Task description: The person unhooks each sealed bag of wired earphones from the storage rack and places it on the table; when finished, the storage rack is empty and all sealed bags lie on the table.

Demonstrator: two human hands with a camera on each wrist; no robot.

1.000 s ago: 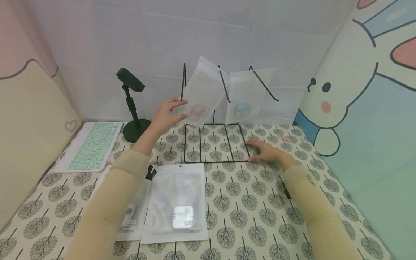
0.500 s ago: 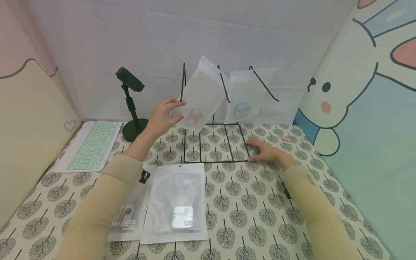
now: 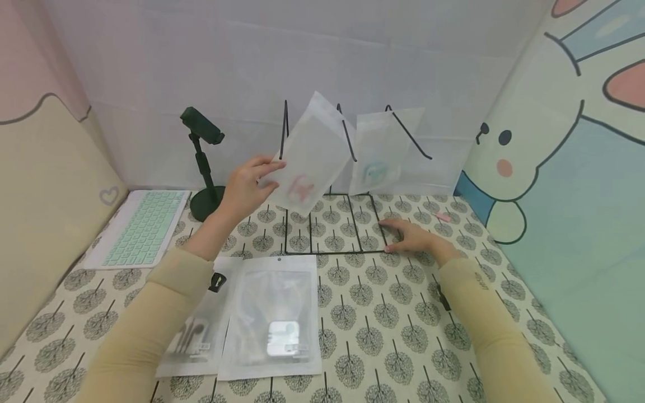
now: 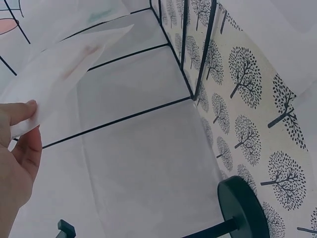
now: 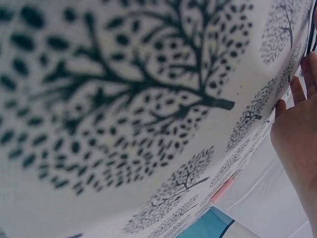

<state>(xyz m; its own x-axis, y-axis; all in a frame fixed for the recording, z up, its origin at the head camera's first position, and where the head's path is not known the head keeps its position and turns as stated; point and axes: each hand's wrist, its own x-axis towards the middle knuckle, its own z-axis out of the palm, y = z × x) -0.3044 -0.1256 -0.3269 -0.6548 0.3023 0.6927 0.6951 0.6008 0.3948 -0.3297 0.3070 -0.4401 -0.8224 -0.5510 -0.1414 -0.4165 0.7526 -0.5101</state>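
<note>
My left hand pinches the left edge of a translucent white zip bag, thumb and fingers meeting on it in the left wrist view. The bag hangs tilted at the middle prong of a black wire rack and bears a red shape low down. A second white bag with a blue-green shape hangs at the right prong. My right hand rests at the right side of the rack's base, thumb and finger touching the bar. In the right wrist view its fingers look fairly straight.
Two flat zip bags lie in front: one with a white item, one with brush-like things partly under my left forearm. A black stand and a green keyboard stand at left. A pink piece lies at right.
My left hand has moved slightly left and toward me. The lower end of the tilted bag has come down and left with it. My right hand has stayed in place.
</note>
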